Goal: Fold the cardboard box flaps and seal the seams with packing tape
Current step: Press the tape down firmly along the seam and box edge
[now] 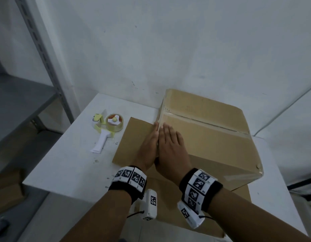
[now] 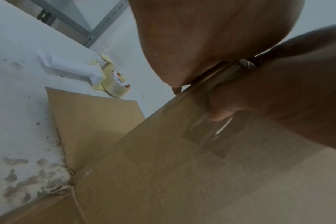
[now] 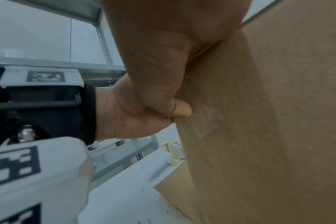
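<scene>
A brown cardboard box (image 1: 212, 137) stands on the white table (image 1: 67, 163), top flaps closed, clear tape along its centre seam (image 1: 203, 122). My left hand (image 1: 148, 143) lies flat against the box's left side wall at the top edge. My right hand (image 1: 170, 142) lies flat on the top beside it, fingers straight. In the left wrist view my right hand's thumb (image 2: 220, 112) presses a clear tape strip (image 2: 207, 136) on the side wall (image 2: 163, 174). The right wrist view shows both hands (image 3: 159, 68) against the box (image 3: 269, 121). The tape dispenser (image 1: 109, 128) lies apart on the table.
The box's lower flaps (image 1: 132, 137) lie spread on the table to the left and toward me (image 1: 186, 215). A grey metal shelf rack (image 1: 20, 102) stands at the left. A white wall (image 1: 168, 49) rises just behind the box. The table's front edge is near my wrists.
</scene>
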